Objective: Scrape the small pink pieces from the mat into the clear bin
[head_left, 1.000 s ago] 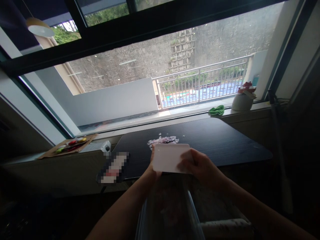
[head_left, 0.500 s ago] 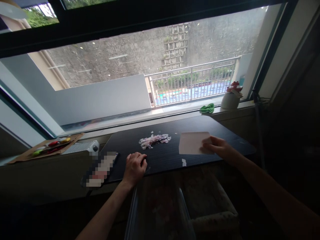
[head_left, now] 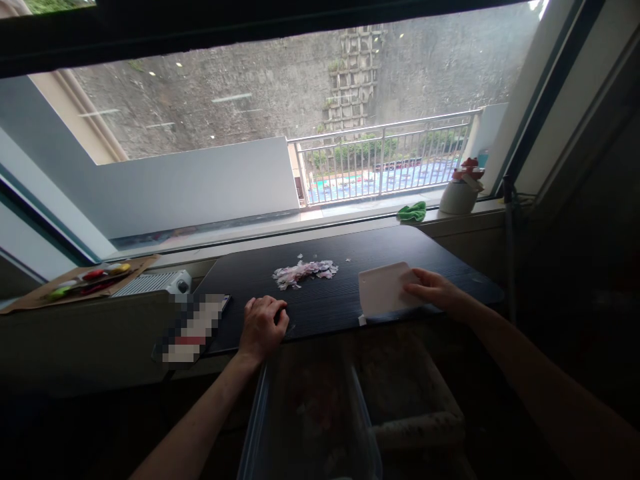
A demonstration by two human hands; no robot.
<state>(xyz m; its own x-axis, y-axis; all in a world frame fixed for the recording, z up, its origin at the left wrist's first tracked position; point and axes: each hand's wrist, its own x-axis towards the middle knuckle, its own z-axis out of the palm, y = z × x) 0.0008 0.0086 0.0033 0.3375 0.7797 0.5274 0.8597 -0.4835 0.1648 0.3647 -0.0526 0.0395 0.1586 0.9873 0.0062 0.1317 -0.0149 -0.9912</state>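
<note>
My right hand [head_left: 434, 291] grips a flat white plastic scraper [head_left: 383, 290] with rounded corners by its right end, tilted over the front right part of the black table [head_left: 320, 310]. By the scraper's lower left corner, close to the table's front edge, lies a small white scrap [head_left: 362, 320]. My left hand [head_left: 265, 323] rests on the front edge with its fingers curled in; their inner side is hidden. Beyond it is a heap of pale pinkish flakes [head_left: 304, 273], apart from both hands, with a few loose bits around.
A phone with a blurred screen [head_left: 195, 330] lies at the table's left end. Below the front edge stand a clear plastic bin [head_left: 250, 427] and a pale-rimmed container [head_left: 420, 430]. A green cloth [head_left: 413, 212] and a spray bottle [head_left: 459, 195] sit on the windowsill.
The scraper has tilted and its lower left corner has come down to the small scraps by the front edge, covering part of them. My left hand stays on the edge; the view has shifted slightly.
</note>
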